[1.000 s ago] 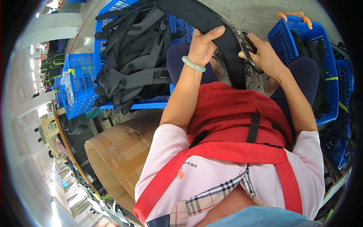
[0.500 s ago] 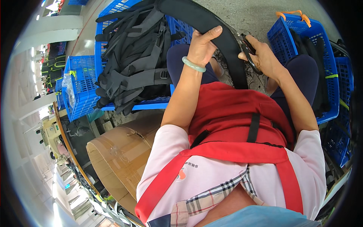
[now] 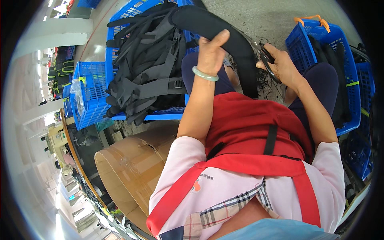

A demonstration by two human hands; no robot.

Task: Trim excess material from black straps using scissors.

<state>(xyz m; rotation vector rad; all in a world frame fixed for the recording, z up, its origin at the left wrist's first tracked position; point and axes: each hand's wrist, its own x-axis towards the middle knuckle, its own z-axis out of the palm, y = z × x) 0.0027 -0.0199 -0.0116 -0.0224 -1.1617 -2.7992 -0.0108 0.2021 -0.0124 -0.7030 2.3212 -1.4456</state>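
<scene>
**Trimming threads off a padded strap**

Both hands are busy up at the far end of our lap. Our left hand (image 3: 211,54) is wrapped around a long black padded strap (image 3: 224,30), thumb over the top edge, holding it up so it arcs across from the left crate toward the right. Our right hand (image 3: 280,66) is closed on a small pair of snips (image 3: 267,60), and the tip sits right against the strap's right edge.

Looks like we're mid-trim, cleaning loose threads off the strap; there's a scatter of dark thread bits (image 3: 266,84) on the floor just below the hands. Can't tell if the blades are touching a thread right now, too small to see.

Next move probably calls for sliding the strap along through the left grip to bring up a fresh stretch of edge, keeping the thumb clear of the snips.

On the left, a blue crate (image 3: 120,24) is heaped with black strap assemblies (image 3: 148,72). Another blue crate (image 3: 316,40) sits on the right, and a cardboard box (image 3: 128,168) is near left.
</scene>
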